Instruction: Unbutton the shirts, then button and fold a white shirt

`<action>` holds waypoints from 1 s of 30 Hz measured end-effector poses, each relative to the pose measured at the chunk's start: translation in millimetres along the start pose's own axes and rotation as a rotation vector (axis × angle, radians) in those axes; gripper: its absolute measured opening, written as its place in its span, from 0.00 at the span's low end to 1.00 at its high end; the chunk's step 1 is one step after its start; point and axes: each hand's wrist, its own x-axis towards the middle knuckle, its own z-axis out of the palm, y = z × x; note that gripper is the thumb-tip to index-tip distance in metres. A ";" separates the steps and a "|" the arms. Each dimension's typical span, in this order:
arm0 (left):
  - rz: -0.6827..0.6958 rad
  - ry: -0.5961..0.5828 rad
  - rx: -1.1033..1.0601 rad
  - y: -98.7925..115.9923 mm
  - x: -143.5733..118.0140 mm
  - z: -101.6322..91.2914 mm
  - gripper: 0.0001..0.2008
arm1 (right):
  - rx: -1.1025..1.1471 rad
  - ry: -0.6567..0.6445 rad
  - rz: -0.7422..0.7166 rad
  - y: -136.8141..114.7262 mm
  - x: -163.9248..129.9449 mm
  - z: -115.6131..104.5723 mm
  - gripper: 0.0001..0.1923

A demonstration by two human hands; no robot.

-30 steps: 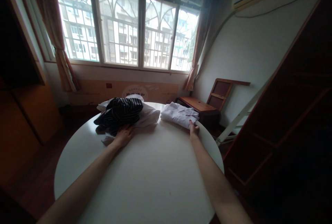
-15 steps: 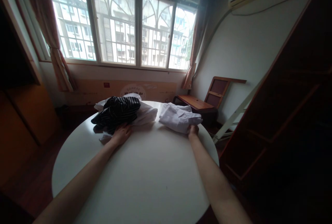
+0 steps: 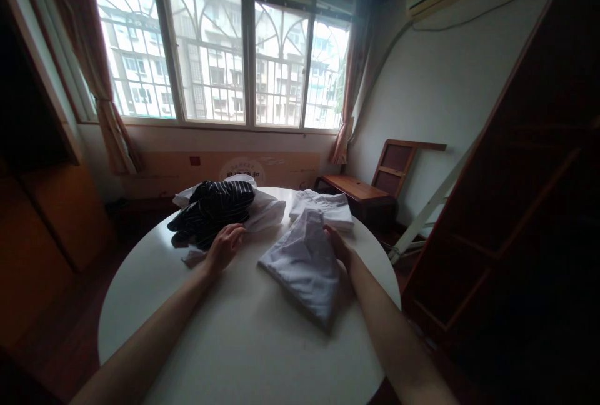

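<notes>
My right hand (image 3: 338, 245) pinches the upper right edge of a white folded garment (image 3: 304, 264), which hangs slanted over the table with one corner pointing down toward me. Behind it lies a second white folded garment (image 3: 344, 211), partly covered by the first. My left hand (image 3: 227, 245) is just in front of a bunched black garment with white stripes (image 3: 220, 202), its fingers loosely bent with nothing seen in them. Crumpled white cloth (image 3: 268, 210) sticks out beside and behind the striped one. Whether my left fingertips touch that cloth I cannot tell.
A round white table (image 3: 225, 342) carries the clothes. Beyond it stand a flat cardboard box (image 3: 290, 170) under the window and a low wooden bench (image 3: 356, 186). A dark wooden panel (image 3: 469, 255) leans at the right, near a white metal frame (image 3: 429, 211).
My right hand has lifted a white folded garment off the pile and brought it left and nearer. My left hand has shifted slightly right, rising from beside the striped garment.
</notes>
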 end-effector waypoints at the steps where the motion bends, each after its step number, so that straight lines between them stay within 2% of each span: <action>1: 0.022 0.002 -0.014 9.3 -0.1 -0.9 0.12 | -0.089 -0.176 0.003 -4.0 -3.6 10.3 0.16; 3: 0.027 -0.022 -0.021 31.2 -2.0 -0.3 0.12 | -0.345 -0.403 -0.072 -11.1 -12.9 32.0 0.18; 4: 0.014 -0.047 -0.018 43.0 -3.9 1.1 0.13 | -0.481 -0.430 -0.123 -14.0 -18.2 42.3 0.18; 7: -0.009 -0.160 -0.003 75.2 -10.6 7.6 0.18 | -0.703 -0.370 -0.163 -19.3 -32.4 64.7 0.18; 9: -0.012 -0.239 -0.014 88.1 -13.5 11.6 0.18 | -0.842 -0.335 -0.168 -21.2 -37.9 71.3 0.18; 12: -0.024 -0.306 -0.038 91.0 -12.9 13.2 0.18 | -0.940 -0.270 -0.149 -23.0 -40.2 72.8 0.18; 16: -0.008 -0.377 -0.109 79.2 -8.4 9.2 0.17 | -0.922 -0.139 -0.144 -23.7 -40.7 72.8 0.13; 19: -0.018 -0.434 -0.222 72.9 -6.8 5.6 0.12 | -0.841 -0.022 -0.323 -25.3 -41.5 73.7 0.05; 22: -0.055 -0.391 -0.279 70.0 -4.4 1.7 0.07 | -0.653 0.087 -0.597 -31.5 -43.3 73.8 0.03; 24: -0.092 -0.296 -0.301 67.6 -1.5 -0.8 0.06 | -0.496 0.076 -0.735 -37.7 -46.8 74.5 0.04; 27: -0.240 -0.152 -0.412 61.6 2.7 -2.3 0.05 | -0.394 -0.086 -0.876 -44.8 -57.7 79.8 0.03; 30: -0.444 -0.085 -0.635 55.4 3.5 1.2 0.04 | -0.447 -0.282 -0.917 -43.3 -71.3 91.0 0.05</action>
